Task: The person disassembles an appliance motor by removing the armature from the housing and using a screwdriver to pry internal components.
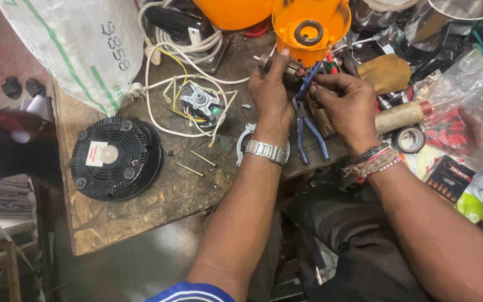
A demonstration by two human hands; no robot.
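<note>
Near the back edge of the wooden table (141,215), left hand (271,89) closed around a small motor rotor (286,71), copper windings and shaft end peeking out past the fingers. Just beside it, right hand (349,106) gripping blue-handled pliers (307,114), jaws up against the rotor, handles hanging down between both wrists. Directly behind, touching distance from the rotor, an orange plastic housing (310,31) tilted toward the camera. Further left on the table, a motor frame (199,103) ringed by white and yellow wires (166,72), a round black base cover (115,158), two loose long screws (197,162). Off to the right, a wooden-handled tool (401,116) beside a roll of black tape (409,138).
</note>
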